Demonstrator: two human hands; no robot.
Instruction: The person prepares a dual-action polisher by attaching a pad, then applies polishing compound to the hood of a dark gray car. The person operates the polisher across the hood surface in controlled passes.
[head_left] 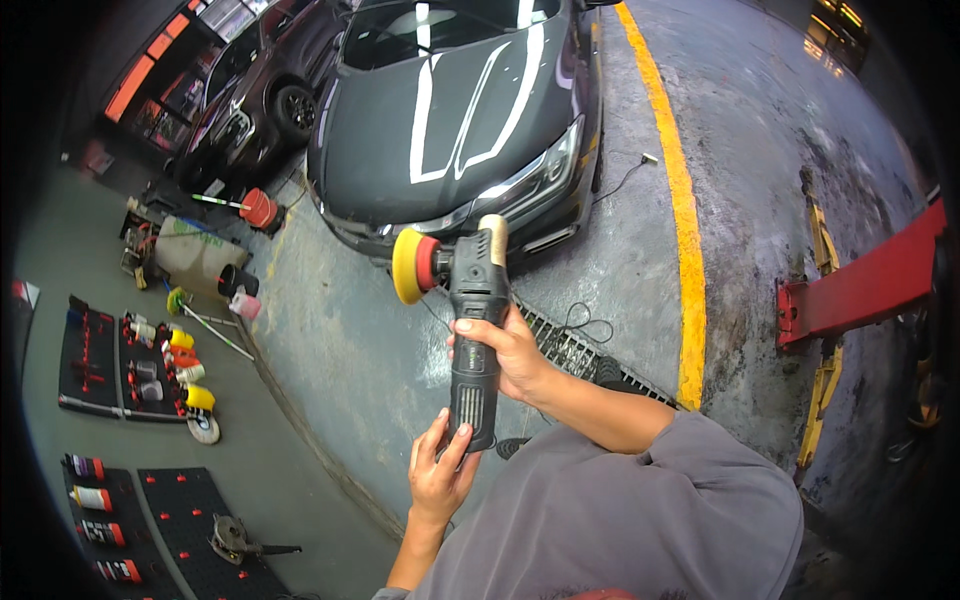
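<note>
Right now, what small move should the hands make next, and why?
Probably wrap the left hand more fully around the lower end of the polisher: its visible fingers seem only to rest against that end, while the right hand grips the middle and the yellow pad sticks out leftward at the far end.
</note>
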